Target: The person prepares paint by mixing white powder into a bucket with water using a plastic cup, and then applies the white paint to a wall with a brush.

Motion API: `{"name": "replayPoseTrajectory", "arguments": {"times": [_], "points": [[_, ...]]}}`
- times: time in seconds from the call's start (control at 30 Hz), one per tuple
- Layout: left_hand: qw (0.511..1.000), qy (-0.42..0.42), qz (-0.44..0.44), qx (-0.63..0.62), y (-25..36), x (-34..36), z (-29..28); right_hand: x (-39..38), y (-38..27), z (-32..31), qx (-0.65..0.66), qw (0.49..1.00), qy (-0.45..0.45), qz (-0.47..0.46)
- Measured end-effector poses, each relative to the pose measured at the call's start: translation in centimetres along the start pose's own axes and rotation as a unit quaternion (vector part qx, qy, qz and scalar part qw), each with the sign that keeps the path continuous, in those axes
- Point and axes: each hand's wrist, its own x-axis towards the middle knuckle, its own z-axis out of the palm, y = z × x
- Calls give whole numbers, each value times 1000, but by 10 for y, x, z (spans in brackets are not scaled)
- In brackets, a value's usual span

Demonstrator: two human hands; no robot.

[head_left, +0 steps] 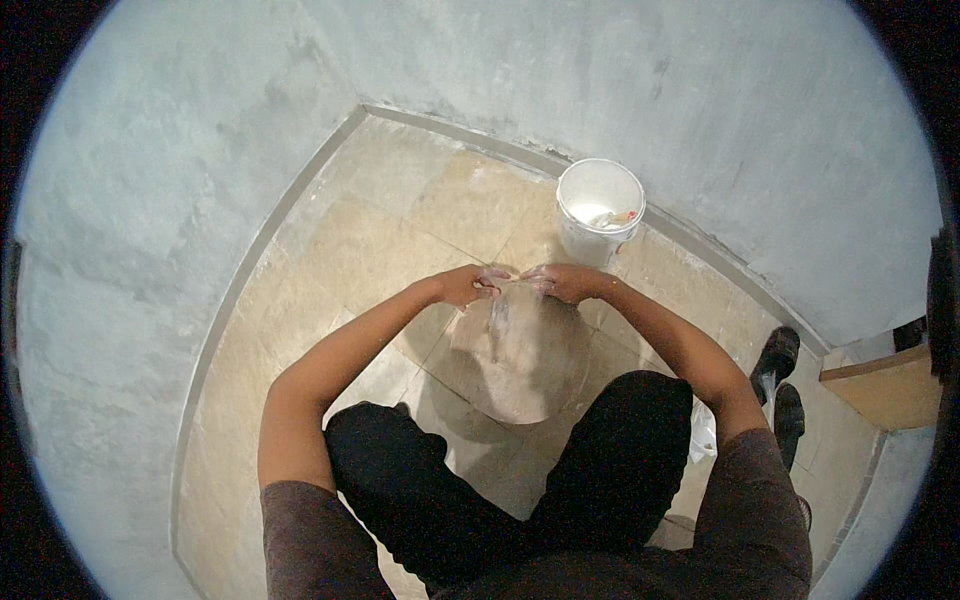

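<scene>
A pale greyish-beige sheet-like piece with a rounded lower edge lies in front of me, between my bent knees. My left hand grips its top edge from the left, fingers closed and smeared with whitish residue. From the right, my right hand pinches the same edge close beside it, also with whitish residue on the fingertips. What exactly lies between the fingertips is too small to make out. Just beyond my right hand stands a white bucket with white material and a small orange-and-red item inside.
Grey plastered walls meet in a corner around the beige tiled floor. At the right are dark shoes, a white plastic bag by my knee, and a low wooden piece against the wall.
</scene>
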Motion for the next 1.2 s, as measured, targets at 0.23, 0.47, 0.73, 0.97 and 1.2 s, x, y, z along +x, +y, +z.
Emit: {"name": "replayPoseTrajectory", "arguments": {"times": [0.23, 0.47, 0.73, 0.97, 1.2], "points": [[995, -53, -69, -49, 1, -9, 13, 1, 18, 30, 20, 999, -30, -32], [969, -200, -100, -106, -18, -39, 51, -41, -43, 67, 104, 977, -169, 73], [971, -224, -79, -41, 8, -25, 59, -40, -10, 75, 237, 942, -221, 87], [996, 39, -36, 78, 75, 20, -27, -53, 15, -66, 36, 942, 319, 101], [978, 111, -144, 99, 119, 143, -92, -48, 74, -126, -37, 845, 426, 320]]}}
